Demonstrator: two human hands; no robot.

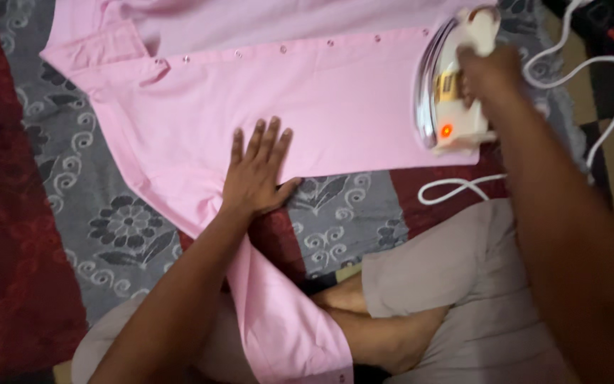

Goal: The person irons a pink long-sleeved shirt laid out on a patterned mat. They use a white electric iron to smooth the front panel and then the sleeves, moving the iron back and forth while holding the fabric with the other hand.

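My left hand (256,171) lies flat with fingers spread, pressing the pink shirt (307,107) on the patterned blanket (108,213). The shirt's long axis runs left to right, with the collar at the far left. My right hand (488,75) grips the handle of the white iron (449,85), standing on the shirt's right end with its tip pointing far. I think the hot sole may scorch the cloth if it rests there, and the white cord (591,71) may snag.

A single head-worn camera looks steeply down from close range, past the person's forearms and folded legs, onto the grey-and-red floral patterned floor blanket (108,213) spread just in front.
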